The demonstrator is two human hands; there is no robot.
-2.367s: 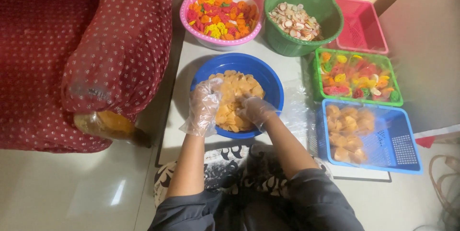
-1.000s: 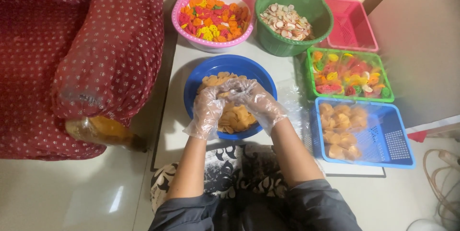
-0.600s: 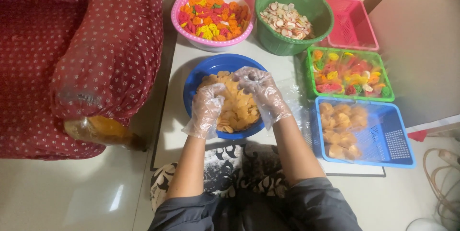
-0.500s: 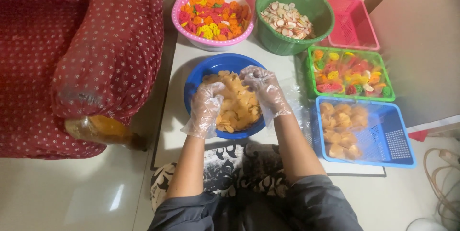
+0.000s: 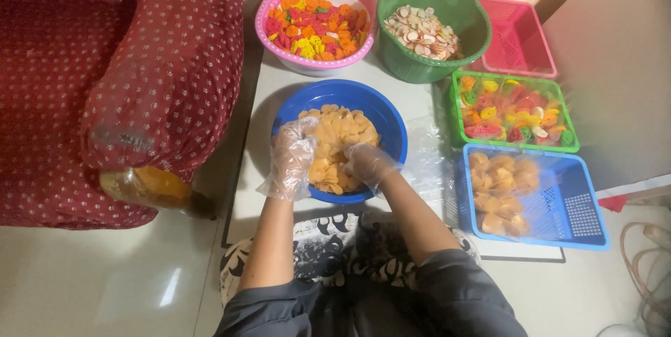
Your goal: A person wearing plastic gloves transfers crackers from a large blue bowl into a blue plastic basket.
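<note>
In the middle of the frame, a round blue plastic bowl [image 5: 340,139] is sitting on a pale low surface, heaped with pale orange disc-shaped crisps [image 5: 337,143]. The person's left hand [image 5: 294,157], in a loose clear plastic glove, is resting on the bowl's left edge against the pile, fingers loosely spread. The right hand [image 5: 365,163], gloved the same way, is digging into the crisps at the lower right of the bowl; its fingers are curling in, perhaps around a few pieces, though I cannot tell for sure. Above, a pink bowl of red, orange and yellow crisps [image 5: 316,19] is standing beside a green bowl of whitish pieces [image 5: 430,28]. At lower right, a blue rectangular basket [image 5: 532,196] is holding more orange crisps.
</note>
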